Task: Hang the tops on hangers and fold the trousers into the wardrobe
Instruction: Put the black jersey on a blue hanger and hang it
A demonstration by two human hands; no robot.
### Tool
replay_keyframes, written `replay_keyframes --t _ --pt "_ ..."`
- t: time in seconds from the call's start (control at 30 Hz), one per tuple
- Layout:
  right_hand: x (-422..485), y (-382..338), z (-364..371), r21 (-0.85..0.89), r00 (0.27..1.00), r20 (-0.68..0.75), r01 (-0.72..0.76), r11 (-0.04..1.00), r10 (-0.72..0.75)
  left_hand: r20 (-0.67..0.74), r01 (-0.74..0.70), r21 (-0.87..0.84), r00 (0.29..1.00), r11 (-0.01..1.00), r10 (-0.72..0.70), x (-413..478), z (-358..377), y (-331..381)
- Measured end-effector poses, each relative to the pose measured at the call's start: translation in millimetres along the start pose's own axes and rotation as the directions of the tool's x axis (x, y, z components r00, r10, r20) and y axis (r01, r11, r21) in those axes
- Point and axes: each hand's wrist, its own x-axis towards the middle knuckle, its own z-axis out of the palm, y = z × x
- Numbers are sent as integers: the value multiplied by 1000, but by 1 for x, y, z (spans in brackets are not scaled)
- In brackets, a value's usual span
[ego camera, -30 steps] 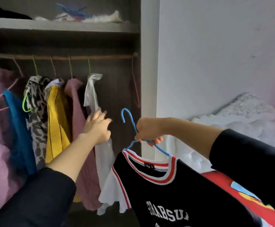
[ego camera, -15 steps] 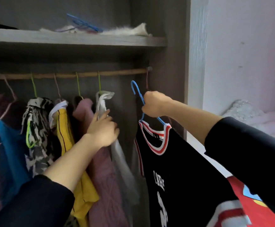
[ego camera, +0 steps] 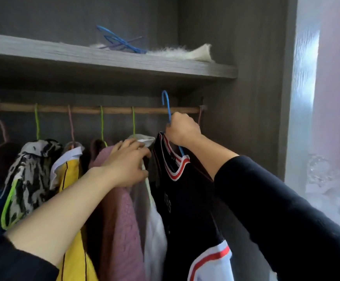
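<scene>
A black jersey [ego camera: 185,199] with a red and white collar hangs on a blue hanger [ego camera: 166,104]. My right hand [ego camera: 182,129] grips the hanger's neck, with its hook raised level with the wooden rail [ego camera: 84,109], near the rail's right end. My left hand [ego camera: 128,162] presses on the white top [ego camera: 155,230] and the pink top [ego camera: 120,209], holding them to the left of the jersey. Both hang on green hangers.
More tops hang to the left: a yellow one [ego camera: 72,179] and a black-and-white patterned one [ego camera: 31,175]. The shelf [ego camera: 124,63] above holds spare blue hangers [ego camera: 120,41] and white fluffy fabric [ego camera: 185,52]. The wardrobe's side wall [ego camera: 246,118] stands close on the right.
My right hand has lifted the jersey on its hanger up and into the wardrobe, up to the rail. My left hand has reached in and landed on the white and pink tops.
</scene>
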Motion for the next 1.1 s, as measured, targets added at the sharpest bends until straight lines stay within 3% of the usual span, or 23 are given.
replay_keyframes --t 0.3,0.57,0.73,0.9,1.1 --pt "69 6 44 78 996 65 -59 995 54 -195 171 41 968 984 -160 69 -13 -25" --pt "72 22 77 39 990 141 -12 999 6 -226 236 22 948 971 -225 110 -10 -46" --pt "69 21 84 43 989 147 10 999 -16 -352 225 49 916 973 -194 111 2 -47" --pt "72 16 92 101 990 135 26 995 -39 -352 241 2 909 971 -224 115 4 -45" --pt "77 16 80 149 972 234 -14 989 -22 -345 229 -23 912 973 -222 113 2 -49"
